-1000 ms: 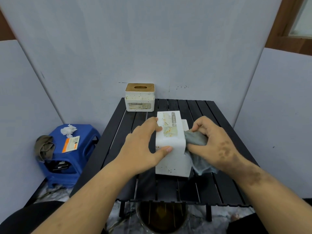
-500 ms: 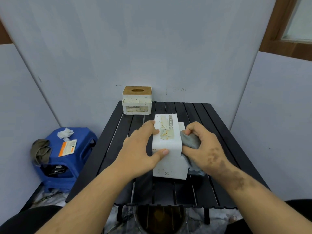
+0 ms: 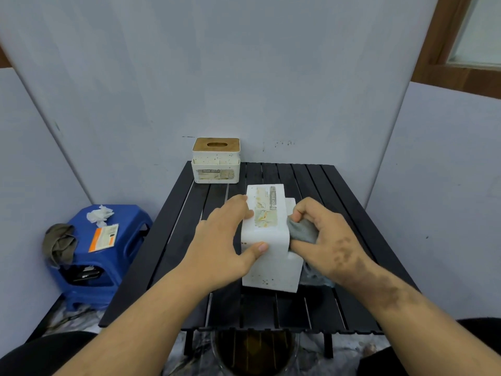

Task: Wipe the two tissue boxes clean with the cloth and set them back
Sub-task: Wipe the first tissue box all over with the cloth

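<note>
A white speckled tissue box (image 3: 271, 264) lies tipped on its side in the middle of the black slatted table (image 3: 173, 240), its label facing up. My left hand (image 3: 225, 245) grips its left side, thumb on the near face. My right hand (image 3: 325, 240) holds a crumpled grey cloth (image 3: 302, 230) against the box's right side. A second white tissue box (image 3: 216, 162) with a wooden lid stands upright at the table's back left corner.
Left of the table stands a blue plastic stool (image 3: 108, 256) carrying a crumpled tissue, an orange-and-white packet and an olive rag. Grey panels close in the table at the back and both sides. A round bin (image 3: 254, 351) sits under the table's near edge.
My right hand has slid the cloth further back along the box's right side. The left hand keeps its grip on the box. The camera has shifted slightly.
</note>
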The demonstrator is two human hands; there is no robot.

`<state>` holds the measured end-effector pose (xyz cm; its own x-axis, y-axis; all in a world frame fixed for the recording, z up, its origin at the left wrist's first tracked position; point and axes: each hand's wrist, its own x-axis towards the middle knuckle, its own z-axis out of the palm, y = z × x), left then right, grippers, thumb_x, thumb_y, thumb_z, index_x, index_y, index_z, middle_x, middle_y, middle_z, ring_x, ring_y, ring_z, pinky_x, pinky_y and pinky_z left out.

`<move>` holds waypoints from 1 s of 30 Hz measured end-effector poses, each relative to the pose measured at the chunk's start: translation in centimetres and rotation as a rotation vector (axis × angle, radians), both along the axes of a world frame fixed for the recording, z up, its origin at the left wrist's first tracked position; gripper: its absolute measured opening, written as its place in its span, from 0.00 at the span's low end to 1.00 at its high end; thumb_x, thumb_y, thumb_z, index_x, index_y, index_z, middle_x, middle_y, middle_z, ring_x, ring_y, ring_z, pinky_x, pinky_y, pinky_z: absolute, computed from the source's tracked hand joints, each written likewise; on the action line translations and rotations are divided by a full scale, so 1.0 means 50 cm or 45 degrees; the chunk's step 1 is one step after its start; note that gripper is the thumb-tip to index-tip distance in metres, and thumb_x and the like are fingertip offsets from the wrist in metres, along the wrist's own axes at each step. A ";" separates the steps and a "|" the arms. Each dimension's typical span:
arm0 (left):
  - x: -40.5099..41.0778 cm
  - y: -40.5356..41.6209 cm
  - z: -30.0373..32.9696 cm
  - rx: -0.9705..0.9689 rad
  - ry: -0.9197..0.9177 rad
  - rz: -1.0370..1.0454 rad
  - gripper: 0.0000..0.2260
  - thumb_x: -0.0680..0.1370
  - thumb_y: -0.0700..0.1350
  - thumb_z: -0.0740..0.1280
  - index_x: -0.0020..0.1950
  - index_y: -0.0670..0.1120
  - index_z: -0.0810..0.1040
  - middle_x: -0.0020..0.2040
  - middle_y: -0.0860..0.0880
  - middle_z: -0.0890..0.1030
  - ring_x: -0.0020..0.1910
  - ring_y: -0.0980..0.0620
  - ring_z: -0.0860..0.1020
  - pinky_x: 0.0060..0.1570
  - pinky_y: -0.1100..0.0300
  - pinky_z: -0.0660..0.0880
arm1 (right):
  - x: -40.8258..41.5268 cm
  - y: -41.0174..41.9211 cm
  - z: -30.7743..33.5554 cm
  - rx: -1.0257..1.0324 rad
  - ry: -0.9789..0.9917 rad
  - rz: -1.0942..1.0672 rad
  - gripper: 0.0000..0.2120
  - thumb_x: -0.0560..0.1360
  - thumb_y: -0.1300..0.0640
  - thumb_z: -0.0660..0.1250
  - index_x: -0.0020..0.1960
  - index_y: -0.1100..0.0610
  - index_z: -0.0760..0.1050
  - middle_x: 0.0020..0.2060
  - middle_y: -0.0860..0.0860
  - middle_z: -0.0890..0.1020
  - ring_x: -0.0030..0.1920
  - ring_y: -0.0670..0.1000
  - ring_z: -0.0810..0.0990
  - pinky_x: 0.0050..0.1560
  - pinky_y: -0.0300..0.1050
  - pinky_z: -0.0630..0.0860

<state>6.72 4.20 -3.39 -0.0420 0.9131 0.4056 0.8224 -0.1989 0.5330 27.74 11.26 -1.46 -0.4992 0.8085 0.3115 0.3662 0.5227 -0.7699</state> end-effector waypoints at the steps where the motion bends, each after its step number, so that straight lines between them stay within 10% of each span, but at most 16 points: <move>1: -0.002 -0.001 -0.001 -0.003 0.013 0.005 0.24 0.70 0.62 0.69 0.62 0.58 0.68 0.69 0.70 0.65 0.61 0.55 0.72 0.57 0.49 0.67 | -0.001 -0.001 -0.005 0.010 -0.006 0.009 0.17 0.68 0.63 0.76 0.47 0.49 0.71 0.40 0.47 0.80 0.36 0.45 0.77 0.34 0.38 0.75; 17: -0.016 0.000 -0.001 -0.051 0.029 0.006 0.23 0.70 0.64 0.68 0.61 0.60 0.67 0.73 0.67 0.65 0.63 0.55 0.70 0.60 0.48 0.64 | 0.053 0.029 0.027 -0.038 -0.174 0.107 0.16 0.69 0.62 0.77 0.46 0.50 0.72 0.36 0.49 0.82 0.34 0.48 0.78 0.37 0.44 0.77; 23: -0.014 -0.003 0.004 -0.086 -0.016 -0.026 0.25 0.70 0.63 0.68 0.65 0.61 0.66 0.71 0.70 0.63 0.65 0.58 0.69 0.63 0.48 0.62 | 0.089 0.102 0.028 0.058 -0.111 -0.323 0.15 0.70 0.60 0.77 0.43 0.49 0.70 0.36 0.51 0.83 0.37 0.50 0.81 0.37 0.39 0.78; 30: -0.020 0.001 -0.006 -0.094 -0.126 -0.071 0.30 0.70 0.66 0.67 0.70 0.63 0.65 0.73 0.73 0.64 0.71 0.59 0.69 0.71 0.39 0.66 | -0.004 0.120 0.009 0.098 -0.104 -0.003 0.17 0.69 0.60 0.77 0.44 0.46 0.71 0.43 0.50 0.81 0.43 0.49 0.80 0.42 0.39 0.78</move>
